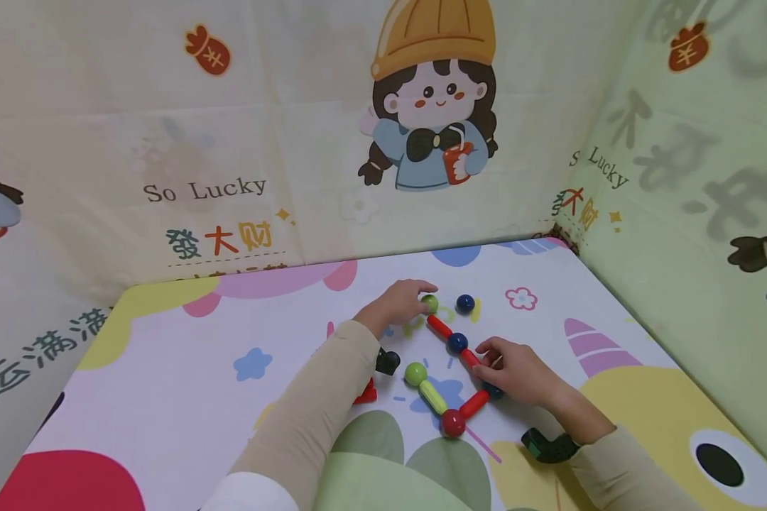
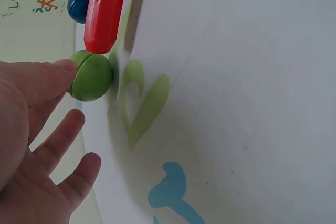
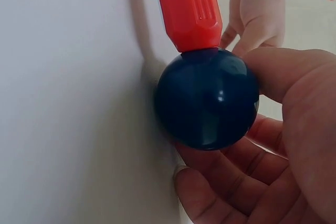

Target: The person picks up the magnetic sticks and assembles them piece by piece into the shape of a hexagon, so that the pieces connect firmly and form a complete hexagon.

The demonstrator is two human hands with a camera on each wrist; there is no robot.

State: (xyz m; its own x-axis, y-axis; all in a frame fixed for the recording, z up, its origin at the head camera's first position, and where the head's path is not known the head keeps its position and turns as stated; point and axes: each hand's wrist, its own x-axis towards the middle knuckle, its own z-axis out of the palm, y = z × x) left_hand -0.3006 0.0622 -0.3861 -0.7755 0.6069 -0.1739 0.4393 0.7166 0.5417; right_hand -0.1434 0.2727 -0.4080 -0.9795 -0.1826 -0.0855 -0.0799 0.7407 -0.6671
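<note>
Now, just right of the frame's centre, my left hand (image 1: 396, 304) pinches the green plastic ball (image 1: 430, 304) just above the upper-left tip of the slanting red-rod, blue-ball chain (image 1: 457, 343) my right hand (image 1: 518, 370) grips.

Green balls (image 1: 415, 374), navy balls (image 1: 465, 304), red rods (image 1: 475, 404); right wrist device (image 1: 550, 448) probably black.

blue ball (image 3: 207, 100); red rod (image 3: 190, 11) touching it; right hand (image 3: 304, 140) curled behind; left hand (image 3: 263, 9) farther off
</note>
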